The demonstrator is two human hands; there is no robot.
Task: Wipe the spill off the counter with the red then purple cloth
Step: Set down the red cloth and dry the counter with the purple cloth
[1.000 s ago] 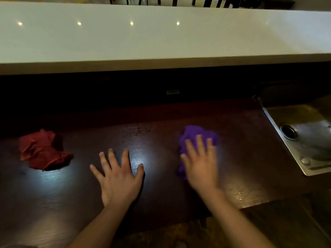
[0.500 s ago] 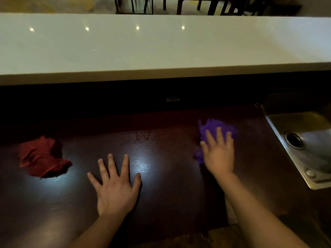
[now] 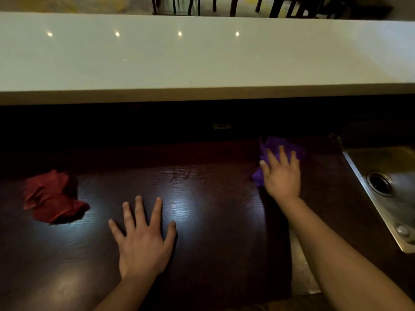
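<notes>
My right hand (image 3: 281,175) presses flat on the purple cloth (image 3: 272,145), far right on the dark wooden counter (image 3: 213,221); most of the cloth sticks out beyond my fingertips and by the thumb. My left hand (image 3: 143,239) lies flat on the counter with fingers spread, holding nothing. The crumpled red cloth (image 3: 50,197) lies alone at the left, clear of both hands. A faint damp smear (image 3: 179,176) shows on the wood between the hands.
A steel sink (image 3: 386,187) with a drain is set in at the right, close to the purple cloth. A raised white bar top (image 3: 202,57) runs across the back, with a dark recess under it. Chair legs stand beyond it.
My right hand has slid the purple cloth away from me and to the right, toward the sink. The left hand and red cloth have stayed put.
</notes>
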